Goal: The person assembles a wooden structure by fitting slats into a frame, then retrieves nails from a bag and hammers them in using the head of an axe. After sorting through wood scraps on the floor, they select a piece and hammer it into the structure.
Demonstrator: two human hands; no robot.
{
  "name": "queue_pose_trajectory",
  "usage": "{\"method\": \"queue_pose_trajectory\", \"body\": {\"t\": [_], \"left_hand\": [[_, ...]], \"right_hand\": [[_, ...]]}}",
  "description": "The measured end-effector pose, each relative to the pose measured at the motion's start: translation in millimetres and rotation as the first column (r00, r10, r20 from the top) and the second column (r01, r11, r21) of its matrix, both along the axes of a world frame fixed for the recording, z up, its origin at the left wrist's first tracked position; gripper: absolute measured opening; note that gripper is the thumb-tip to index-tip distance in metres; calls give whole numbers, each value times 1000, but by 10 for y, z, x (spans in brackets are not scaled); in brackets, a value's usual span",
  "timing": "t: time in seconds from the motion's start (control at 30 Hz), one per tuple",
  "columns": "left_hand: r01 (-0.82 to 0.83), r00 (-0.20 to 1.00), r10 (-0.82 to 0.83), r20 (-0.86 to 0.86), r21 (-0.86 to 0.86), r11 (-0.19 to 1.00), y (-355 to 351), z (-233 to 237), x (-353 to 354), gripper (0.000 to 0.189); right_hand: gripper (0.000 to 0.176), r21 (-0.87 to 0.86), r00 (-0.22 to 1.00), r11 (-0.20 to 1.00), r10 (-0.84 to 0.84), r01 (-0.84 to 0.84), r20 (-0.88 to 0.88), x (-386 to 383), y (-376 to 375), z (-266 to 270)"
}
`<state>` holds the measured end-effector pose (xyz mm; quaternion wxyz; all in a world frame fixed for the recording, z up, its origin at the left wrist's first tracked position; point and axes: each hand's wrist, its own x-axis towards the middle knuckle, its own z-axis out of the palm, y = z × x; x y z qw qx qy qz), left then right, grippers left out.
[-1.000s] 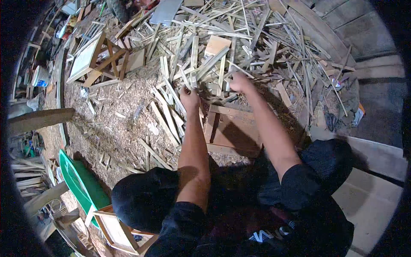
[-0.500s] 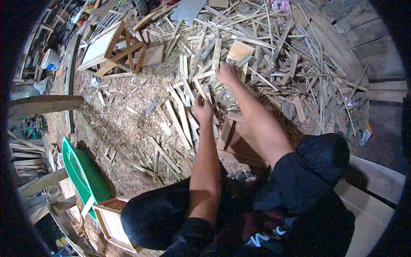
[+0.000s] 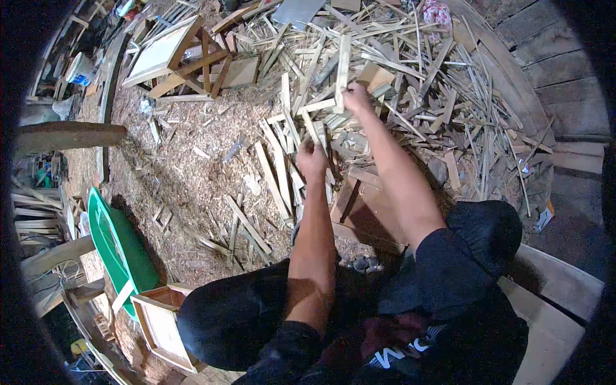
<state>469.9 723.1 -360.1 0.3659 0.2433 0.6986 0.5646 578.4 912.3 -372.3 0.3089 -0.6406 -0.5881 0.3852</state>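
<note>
My right hand [image 3: 357,99] is closed round the lower part of a pale wooden strip [image 3: 344,64], which points away from me over the scrap pile. A short crosspiece [image 3: 319,106] runs from the foot of that strip towards the left, and together they look like part of a light wooden frame. My left hand [image 3: 312,159], fingers curled, grips the near end of another thin strip [image 3: 310,127] that meets the crosspiece. Just beyond my right hand lies a square wooden board [image 3: 375,77]. A brown wooden box [image 3: 369,208] sits below my hands, between my knees.
Loose wood strips [image 3: 443,96] are heaped ahead and to the right. Wood shavings [image 3: 186,167] cover the ground at left. A wooden stool-like piece [image 3: 173,54] lies tipped at upper left. A green tub [image 3: 122,240] and a small wooden box [image 3: 163,327] are at lower left.
My right hand has lifted slightly, and the strip in it now stands out more clearly above the pile. My left hand keeps its grip; the whole view has shifted a little.
</note>
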Motion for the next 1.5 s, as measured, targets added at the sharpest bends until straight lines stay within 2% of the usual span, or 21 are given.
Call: {"method": "queue_pose_trajectory", "body": {"t": [0.03,0.07,0.13,0.17,0.2,0.27,0.33,0.37,0.47,0.5,0.6,0.63,0.7,0.8,0.93,1.03,1.17,1.3,1.37,1.47,1.5], "left_hand": [[5,994,-3,106,-13,1000,35,146,48,35],[44,990,-22,136,-156,987,18,293,119,34],[152,988,-154,-17,-91,984,52,381,204,36],[154,884,-160,440,49,987,104,59,247,40],[259,850,-253,462,53,965,120,246,261,41],[153,932,-160,326,47,987,160,285,299,33],[80,948,-109,298,109,991,156,-1,178,26],[28,965,-51,258,89,996,141,-228,86,23],[-89,974,67,215,93,992,-44,-136,-94,19],[-115,979,112,170,5,993,-119,218,-76,18],[-174,984,170,45,110,979,-259,-134,-182,17],[-227,949,198,245,100,969,-283,-35,-159,16],[-277,935,249,254,81,958,-327,65,-172,15],[-339,918,295,264,138,931,-300,152,-243,15],[-400,885,352,305,111,910,-213,210,-261,16],[-459,846,389,364,129,879,-142,87,-157,15],[-410,911,394,123,158,898,-94,-185,-112,15],[-328,757,283,-588,32,944,-189,-127,-50,31],[-249,840,150,-521,-125,960,-221,-147,17,32],[-232,843,104,-528,-184,955,-233,-157,140,29],[-225,869,110,-483,-187,956,-219,-71,152,27]], "right_hand": [[23,215,983,971,-134,104,128,-3,63,-135],[22,87,993,990,-110,113,-41,142,91,-263],[25,-71,933,989,-145,128,-331,280,-79,189],[29,-102,909,986,-163,134,-384,339,-110,291],[25,-44,895,964,-260,262,-363,440,14,-52],[34,94,964,976,-175,197,-200,597,11,-140],[45,190,980,980,-85,50,181,729,-208,186],[47,289,976,947,-184,143,118,682,-309,191],[41,655,877,746,-230,-120,422,518,-570,450],[49,378,906,900,41,-216,421,450,-580,577],[49,417,925,850,190,-322,329,63,-609,422],[47,396,874,832,198,-390,444,-51,-630,271],[44,338,731,791,191,-510,655,-208,-668,122],[41,120,727,835,385,-536,569,3,-700,241],[34,-49,754,888,416,-457,508,214,-646,603],[28,239,869,907,212,-345,448,405,-544,465],[30,322,943,926,90,-198,321,694,-464,366],[46,413,973,911,-97,2,209,727,-546,366],[56,543,977,838,-154,51,146,668,-673,522],[49,538,961,823,32,-180,273,680,-774,499],[40,371,945,888,175,-273,277,687,-767,403]]}}
